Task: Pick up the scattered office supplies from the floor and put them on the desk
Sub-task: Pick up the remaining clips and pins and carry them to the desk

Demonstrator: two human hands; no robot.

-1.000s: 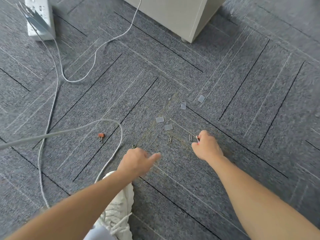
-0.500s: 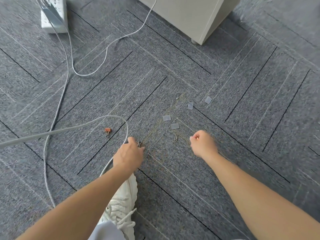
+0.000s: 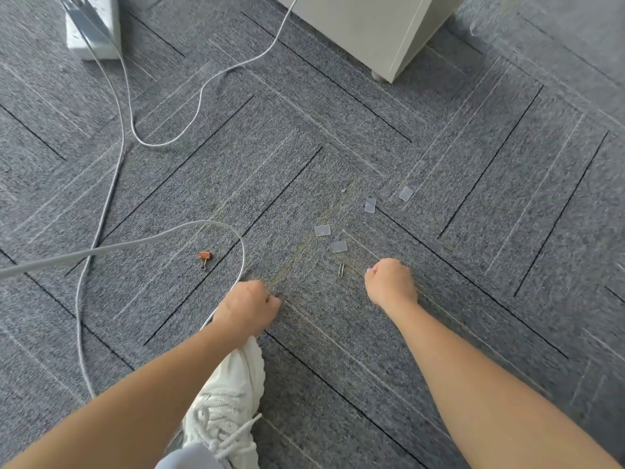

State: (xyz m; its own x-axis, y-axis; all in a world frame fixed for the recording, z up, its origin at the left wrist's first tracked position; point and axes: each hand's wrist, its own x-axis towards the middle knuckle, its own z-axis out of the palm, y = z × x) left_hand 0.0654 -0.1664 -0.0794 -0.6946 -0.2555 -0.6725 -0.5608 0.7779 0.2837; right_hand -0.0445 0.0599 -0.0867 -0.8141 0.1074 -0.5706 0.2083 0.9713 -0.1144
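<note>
Both hands are low over the carpeted floor, knuckles up and fingers curled under. The left hand has its fingertips bunched against the carpet. The right hand is closed into a loose fist. The camera sees only the backs of the hands, so it is not possible to tell whether either hand has hold of anything.

The paper clip lies flat on the floor between the two hands, just beside the right hand on its inner side and slightly ahead of the knuckles. Its long axis points nearly straight away from the person. The right hand is clearly nearer; judged from this, a short inward reach with a pinch across the clip's narrow width suits it.

The orange binder clip lies ahead and to the outer side of the left hand, inside the bend of the grey cable, with its wire handles toward the person. The left hand is nearer.

Four clear plastic tabs lie further ahead of the paper clip. The counter is not in view
</note>
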